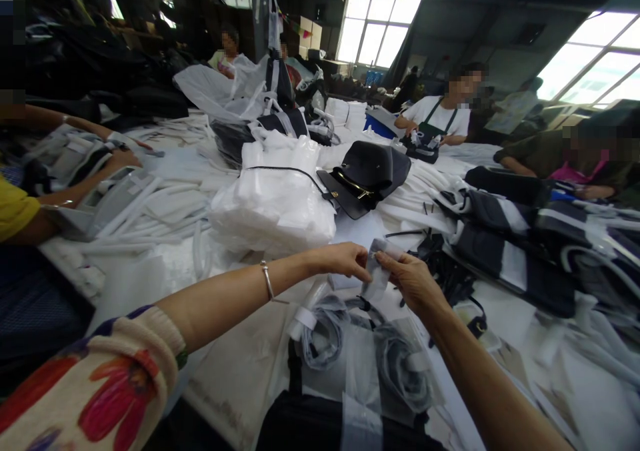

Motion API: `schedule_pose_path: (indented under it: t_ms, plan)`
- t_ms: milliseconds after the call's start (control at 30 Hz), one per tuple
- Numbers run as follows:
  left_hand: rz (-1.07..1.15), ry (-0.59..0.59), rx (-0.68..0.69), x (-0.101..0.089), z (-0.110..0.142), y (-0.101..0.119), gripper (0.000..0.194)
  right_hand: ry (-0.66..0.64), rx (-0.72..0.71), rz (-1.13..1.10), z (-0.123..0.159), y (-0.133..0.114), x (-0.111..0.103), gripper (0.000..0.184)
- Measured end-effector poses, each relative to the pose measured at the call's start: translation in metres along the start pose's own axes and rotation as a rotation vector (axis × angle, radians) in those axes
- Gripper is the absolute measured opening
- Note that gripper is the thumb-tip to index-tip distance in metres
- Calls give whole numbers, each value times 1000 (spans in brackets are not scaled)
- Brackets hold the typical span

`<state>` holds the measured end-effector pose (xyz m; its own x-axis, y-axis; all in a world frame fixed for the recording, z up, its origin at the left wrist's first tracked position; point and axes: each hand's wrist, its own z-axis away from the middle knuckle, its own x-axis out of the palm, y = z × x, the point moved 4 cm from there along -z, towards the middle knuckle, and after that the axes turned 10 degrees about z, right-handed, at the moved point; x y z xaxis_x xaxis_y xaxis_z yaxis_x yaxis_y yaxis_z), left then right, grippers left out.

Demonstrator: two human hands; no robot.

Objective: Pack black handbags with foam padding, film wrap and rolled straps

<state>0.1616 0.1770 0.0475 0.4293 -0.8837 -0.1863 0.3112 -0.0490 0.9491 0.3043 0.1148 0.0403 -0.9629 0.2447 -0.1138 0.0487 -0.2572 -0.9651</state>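
In front of me, my right hand [407,274] pinches a small piece wrapped in translucent plastic film [377,267]; what lies inside the film is hard to make out. My left hand [350,259] reaches to the film's left side, its fingers curled against it, so both hands are closed on the same wrapped piece. Below them lies a black bag [305,421] with rolled straps [323,337] wrapped in clear plastic and a white foam strip [363,371] across its middle.
Beyond my hands stand a stack of white foam sheets [275,197] and a black bag with a gold zip [375,171]. Black bags with white wraps [515,264] are piled at right. Co-workers sit around the table, one person's arms [80,184] at left.
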Motion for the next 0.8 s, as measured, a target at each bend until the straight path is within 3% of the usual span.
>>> schedule_pose_path:
  t_ms: [100, 300, 533, 800]
  plan:
    - [168, 150, 57, 0, -7, 1, 20, -47, -11, 10, 0, -2, 0, 47]
    - [127, 277, 32, 8, -16, -6, 14, 28, -33, 78, 1, -7, -7, 41]
    - [83, 346, 111, 7, -11, 3, 23, 131, -66, 100, 1, -11, -10, 30]
    - [58, 394, 116, 4, -12, 3, 21, 113, -115, 43, 5, -12, 0, 33]
